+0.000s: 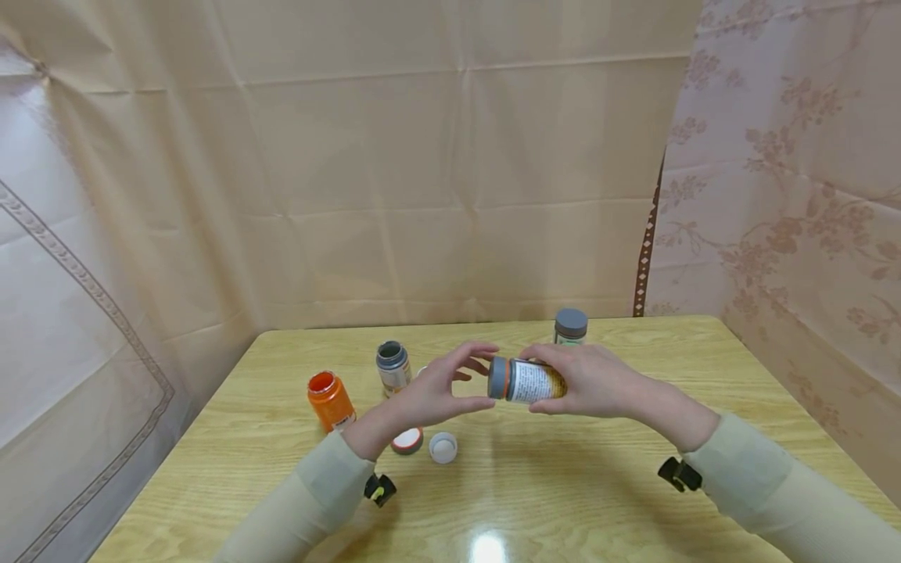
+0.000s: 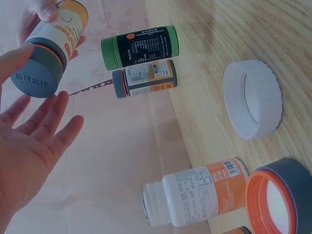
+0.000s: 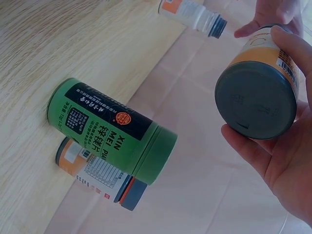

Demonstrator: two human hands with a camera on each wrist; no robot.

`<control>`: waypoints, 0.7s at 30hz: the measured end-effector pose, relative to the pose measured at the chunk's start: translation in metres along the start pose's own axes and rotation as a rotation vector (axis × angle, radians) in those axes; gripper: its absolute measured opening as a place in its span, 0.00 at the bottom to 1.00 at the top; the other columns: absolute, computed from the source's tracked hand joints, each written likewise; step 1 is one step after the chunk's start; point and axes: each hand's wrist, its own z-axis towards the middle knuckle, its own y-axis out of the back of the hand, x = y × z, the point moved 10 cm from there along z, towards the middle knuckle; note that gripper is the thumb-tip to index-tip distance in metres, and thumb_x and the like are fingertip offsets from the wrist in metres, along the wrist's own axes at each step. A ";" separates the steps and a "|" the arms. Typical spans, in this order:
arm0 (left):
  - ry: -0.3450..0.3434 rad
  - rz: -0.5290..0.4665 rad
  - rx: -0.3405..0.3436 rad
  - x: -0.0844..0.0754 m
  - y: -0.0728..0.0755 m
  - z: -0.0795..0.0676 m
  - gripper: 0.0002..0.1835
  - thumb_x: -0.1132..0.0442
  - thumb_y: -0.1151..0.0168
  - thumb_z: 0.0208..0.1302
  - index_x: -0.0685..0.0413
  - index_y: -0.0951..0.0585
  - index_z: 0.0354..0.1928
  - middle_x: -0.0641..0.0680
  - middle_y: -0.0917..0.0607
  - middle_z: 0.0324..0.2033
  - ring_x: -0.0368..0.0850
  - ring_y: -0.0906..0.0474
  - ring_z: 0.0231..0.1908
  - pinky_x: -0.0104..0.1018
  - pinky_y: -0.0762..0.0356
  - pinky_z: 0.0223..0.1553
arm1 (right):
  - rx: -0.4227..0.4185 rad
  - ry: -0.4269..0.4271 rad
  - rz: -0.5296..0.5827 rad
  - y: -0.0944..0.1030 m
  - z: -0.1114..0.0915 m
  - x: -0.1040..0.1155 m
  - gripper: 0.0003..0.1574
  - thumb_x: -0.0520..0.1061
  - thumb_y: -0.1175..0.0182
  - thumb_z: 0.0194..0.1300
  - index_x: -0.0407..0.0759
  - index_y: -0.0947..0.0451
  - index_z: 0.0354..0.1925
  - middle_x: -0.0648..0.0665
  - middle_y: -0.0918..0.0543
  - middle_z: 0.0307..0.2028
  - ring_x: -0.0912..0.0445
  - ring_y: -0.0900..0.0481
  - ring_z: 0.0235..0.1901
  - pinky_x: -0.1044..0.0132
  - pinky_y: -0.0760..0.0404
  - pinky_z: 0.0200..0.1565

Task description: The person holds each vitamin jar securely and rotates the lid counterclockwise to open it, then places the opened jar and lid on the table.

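Note:
My right hand [image 1: 591, 379] grips a capped supplement bottle [image 1: 535, 381] by its base end, tilted on its side above the table, with the grey cap [image 1: 498, 378] facing left. In the right wrist view its dark round base [image 3: 256, 100] shows between my thumb and fingers. Spread around the cap, my left hand [image 1: 439, 387] has its thumb below and fingers above. The left wrist view shows those fingers [image 2: 46, 122] loosely extended close to the cap; firm contact cannot be made out.
An uncapped orange bottle [image 1: 331, 400] and an uncapped white-orange bottle [image 2: 204, 192] stand to the left. Near them lie a grey cap with an orange inside [image 1: 407, 440] and a white cap [image 1: 443, 447]. Behind my right hand stand a green bottle [image 3: 112, 129] and a grey-capped bottle [image 1: 571, 323].

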 end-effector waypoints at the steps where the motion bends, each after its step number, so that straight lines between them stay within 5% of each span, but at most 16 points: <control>1: -0.009 0.000 0.002 -0.001 0.000 0.000 0.34 0.63 0.30 0.60 0.48 0.33 0.66 0.46 0.25 0.59 0.41 0.25 0.53 0.39 0.26 0.53 | 0.001 -0.001 0.002 0.000 0.000 0.000 0.38 0.61 0.29 0.53 0.51 0.29 0.58 0.52 0.19 0.43 0.62 0.24 0.33 0.66 0.25 0.31; 8: -0.018 -0.012 0.008 -0.004 -0.002 0.000 0.30 0.63 0.32 0.62 0.51 0.31 0.65 0.46 0.23 0.55 0.40 0.23 0.49 0.37 0.24 0.51 | 0.002 0.001 0.015 -0.001 0.000 -0.001 0.38 0.61 0.29 0.54 0.51 0.28 0.58 0.53 0.19 0.43 0.62 0.24 0.33 0.66 0.25 0.31; 15: 0.064 -0.014 0.017 0.005 -0.003 0.000 0.25 0.57 0.35 0.65 0.52 0.28 0.62 0.47 0.20 0.47 0.38 0.21 0.44 0.40 0.22 0.49 | 0.003 0.007 0.022 -0.001 -0.001 0.000 0.37 0.60 0.28 0.54 0.52 0.28 0.58 0.54 0.19 0.42 0.62 0.24 0.33 0.66 0.25 0.31; 21: 0.067 0.038 0.004 0.003 0.000 -0.001 0.28 0.55 0.35 0.65 0.52 0.30 0.65 0.49 0.20 0.52 0.40 0.23 0.47 0.44 0.25 0.53 | 0.004 0.007 0.020 0.000 0.000 0.000 0.38 0.60 0.28 0.54 0.50 0.28 0.59 0.53 0.19 0.43 0.62 0.24 0.33 0.66 0.25 0.31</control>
